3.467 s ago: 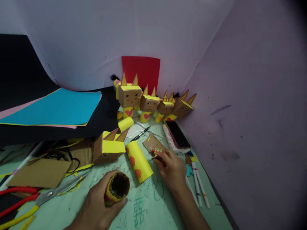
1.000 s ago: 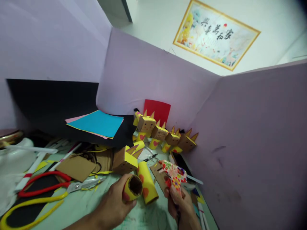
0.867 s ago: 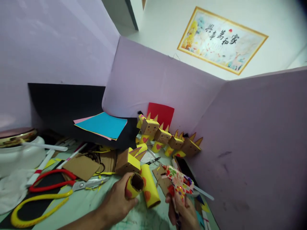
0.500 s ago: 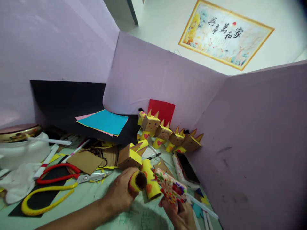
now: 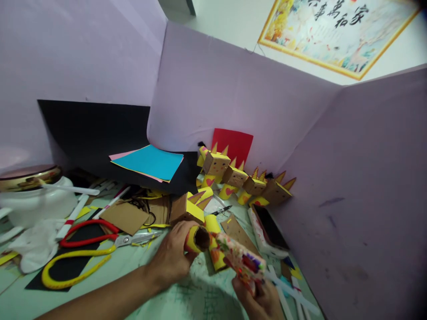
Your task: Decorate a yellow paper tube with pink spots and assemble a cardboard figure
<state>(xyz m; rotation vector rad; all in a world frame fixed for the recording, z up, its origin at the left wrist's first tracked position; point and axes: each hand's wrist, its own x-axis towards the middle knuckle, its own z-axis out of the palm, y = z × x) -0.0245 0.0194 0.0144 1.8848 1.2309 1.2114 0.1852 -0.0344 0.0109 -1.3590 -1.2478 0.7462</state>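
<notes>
My left hand [image 5: 175,253] is closed round a short cardboard tube [image 5: 191,240] covered in yellow paper, its open end facing right. In my right hand [image 5: 255,298] is a flower-patterned glue gun [image 5: 242,260] with a white glue stick out of its back. The gun's nozzle points left, close to the tube's open end; whether they touch I cannot tell. Behind them lies a second yellow tube with orange spots [image 5: 216,258], partly covered by the gun. A cardboard box head with yellow paper and pointed horns [image 5: 188,209] sits just beyond my left hand.
Scissors [image 5: 125,240] with red and yellow handles lie at left by cardboard scraps [image 5: 125,216]. Several finished horned figures [image 5: 216,163] stand at the back before red paper [image 5: 233,143]. A phone [image 5: 270,226] lies right. Blue paper [image 5: 148,161] rests on black sheet. Lilac walls surround the table.
The camera view has shifted, so the scene sits further right and the wall picture higher. Both hands still hold the tube and the glue gun, with the nozzle near the tube's end.
</notes>
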